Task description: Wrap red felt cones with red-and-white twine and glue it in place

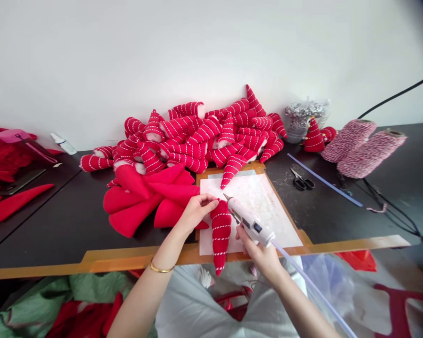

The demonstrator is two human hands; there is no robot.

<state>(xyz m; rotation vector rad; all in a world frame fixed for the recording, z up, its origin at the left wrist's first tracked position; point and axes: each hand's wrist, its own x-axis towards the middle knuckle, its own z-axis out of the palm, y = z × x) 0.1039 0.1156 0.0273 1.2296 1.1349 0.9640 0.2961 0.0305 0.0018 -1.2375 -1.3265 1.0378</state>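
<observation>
My left hand (pixel 199 211) pinches the wide top end of a red felt cone (pixel 220 230) wound with white-and-red twine. The cone hangs with its tip down past the table's front edge. In my right hand (pixel 259 253) is a white hot glue gun (pixel 248 220), its nozzle pointing up and left, close to the cone's wide end. A long translucent glue stick (pixel 313 286) trails from the gun's back. Beneath both hands lies a white paper sheet (pixel 264 197). Whether glue is coming out is too small to tell.
Many twine-wound cones (pixel 197 136) are heaped at the back; plain red felt cones (pixel 144 202) lie left of the paper. Rightward are black scissors (pixel 301 180), a loose glue stick (pixel 324 180), twine spools (pixel 370 150) and a black cable (pixel 395 206). Orange tape (pixel 127 256) lines the table edge.
</observation>
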